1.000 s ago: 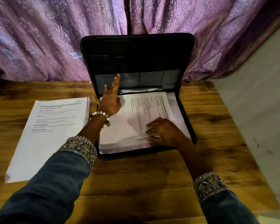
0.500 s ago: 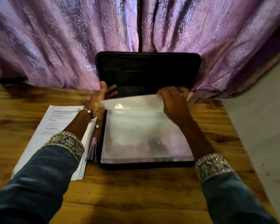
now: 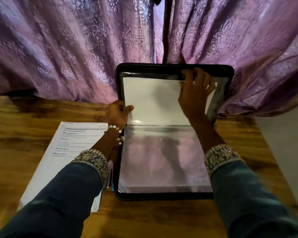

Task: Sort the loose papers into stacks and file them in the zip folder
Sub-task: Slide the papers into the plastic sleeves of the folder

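The black zip folder [image 3: 162, 196] lies open on the wooden table, its lid upright against the curtain. A clear plastic sleeve [image 3: 153, 100] holding white paper stands flipped up against the lid. My right hand [image 3: 194, 90] presses on that sleeve near its top right corner, fingers spread over it. My left hand [image 3: 118, 113] grips the sleeve's lower left edge, thumb on its front. Another clear sleeve [image 3: 162, 157] lies flat in the folder's base. A stack of printed papers [image 3: 65, 152] lies left of the folder, partly under my left forearm.
A purple patterned curtain [image 3: 67, 48] hangs right behind the folder. The wooden table [image 3: 15, 134] ends at the right, where a pale floor [image 3: 286, 143] shows. A small pink and blue object [image 3: 111, 176] lies between the paper stack and the folder.
The plastic sleeve with the papers has been flipped from the folder's base up against the lid. My right hand rose with its top edge; my left hand moved onto its left edge.
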